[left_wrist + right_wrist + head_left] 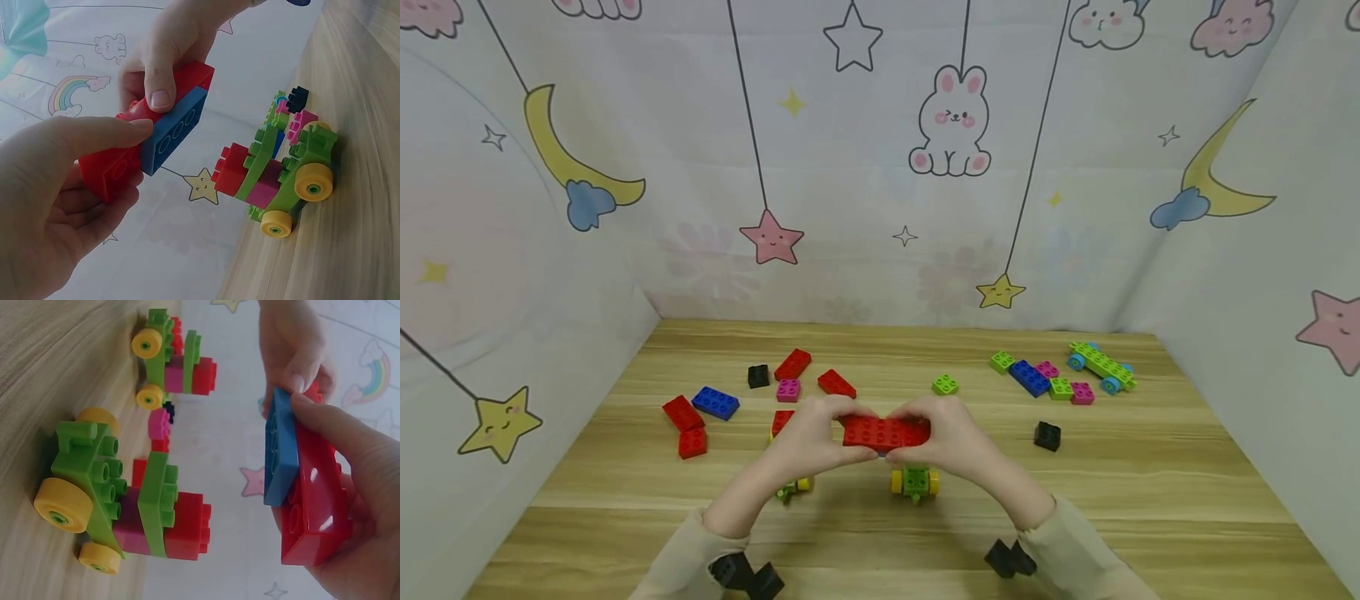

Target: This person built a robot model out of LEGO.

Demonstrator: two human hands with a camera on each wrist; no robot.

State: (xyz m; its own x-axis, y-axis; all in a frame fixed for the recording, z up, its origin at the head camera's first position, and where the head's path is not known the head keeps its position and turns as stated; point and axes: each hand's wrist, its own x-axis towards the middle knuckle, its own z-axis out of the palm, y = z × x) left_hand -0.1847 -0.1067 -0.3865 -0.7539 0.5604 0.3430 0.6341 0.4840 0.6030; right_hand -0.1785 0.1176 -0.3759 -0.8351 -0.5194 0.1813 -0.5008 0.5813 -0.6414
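My left hand (811, 437) and right hand (949, 433) grip a joined piece between them, thumbs toward me, held above the table. On top it is red bricks (886, 433) with studs; a blue brick (176, 131) is fixed to their underside, across the middle. Sloped red ends stick out past the blue brick, as the right wrist view shows. Below the hands stands a green toy car (103, 469) with yellow wheels, stacked with purple, green and red bricks. A second similar car (156, 362) stands further left, partly hidden by my left hand in the head view.
Red bricks (682, 412), a blue brick (716, 402) and a black brick (758, 376) lie at the left. At the right are a green base with blue wheels (1102, 367), a blue brick (1029, 377), pink and green bricks, and a black brick (1047, 436). Printed curtains surround the table.
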